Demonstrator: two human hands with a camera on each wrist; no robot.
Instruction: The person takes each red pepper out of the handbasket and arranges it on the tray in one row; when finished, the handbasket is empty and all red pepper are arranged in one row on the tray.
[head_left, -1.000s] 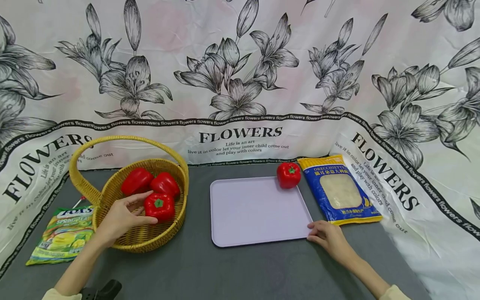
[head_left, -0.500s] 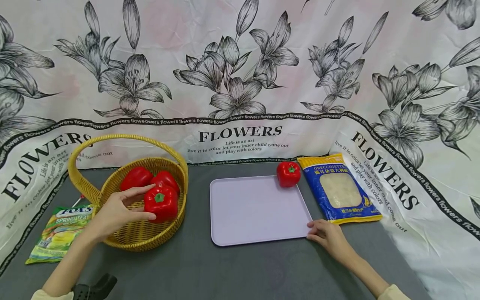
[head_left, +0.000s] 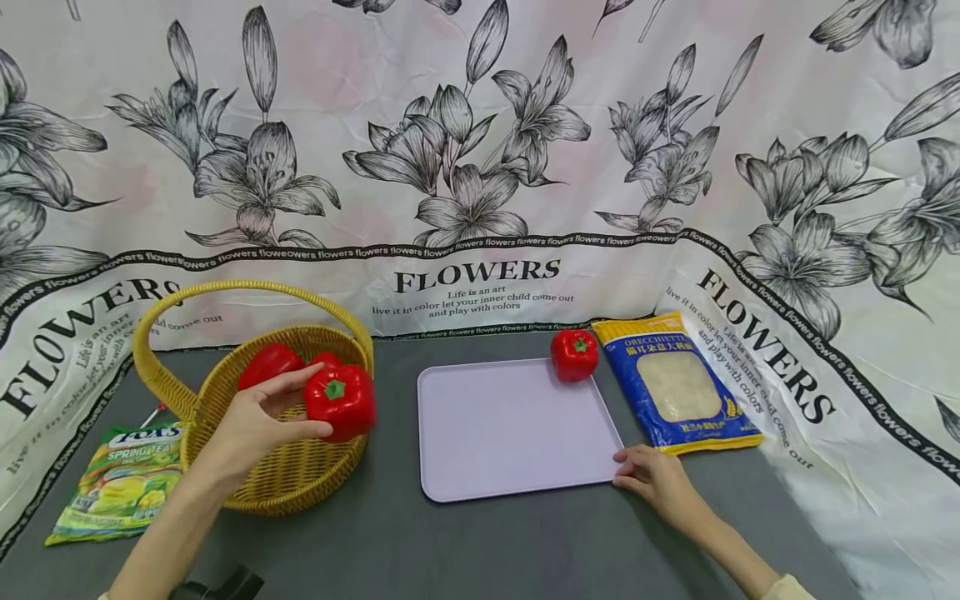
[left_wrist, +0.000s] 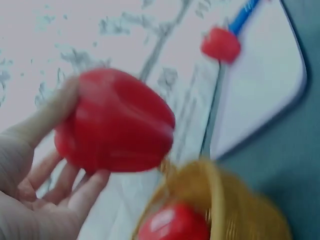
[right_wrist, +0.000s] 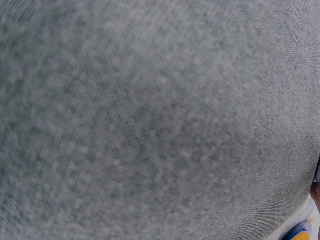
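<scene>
— What is your left hand (head_left: pixel 258 425) doing, left of centre in the frame?

— Grasping a red pepper (head_left: pixel 341 406). My thumb and fingers are parted about as wide as its body and press in from its left side; its green stem shows.

— Which step would you call this?

— Taking it out of the yellow basket (head_left: pixel 288 501), I judge. The head view sets it in front of the right-hand rim, and the left wrist view shows it raised, apart from the wickerwork. If it is meant for the lilac tray (head_left: pixel 517 429) mid-frame, the move calls for a firm pinch, enough height over the rim, a carry rightward and a gentle release.

— And your right hand (head_left: pixel 660 483)?

— Right of centre, low down: bent fingers and thumb, only slightly parted, grip the tray's lower right corner, I think to steady it. The right wrist view shows mostly grey tabletop, so it adds little.

— Farther out?

— A second pepper (head_left: pixel 268 365) lies in the basket, with a third pepper (head_left: pixel 327 359) mostly hidden. A fourth pepper (head_left: pixel 574 356) is at the tray's upper right corner; whether inside the rim I can't tell. A blue-and-yellow packet (head_left: pixel 678 387) lies right of that, a green sweets bag (head_left: pixel 116 483) at lower left.
</scene>
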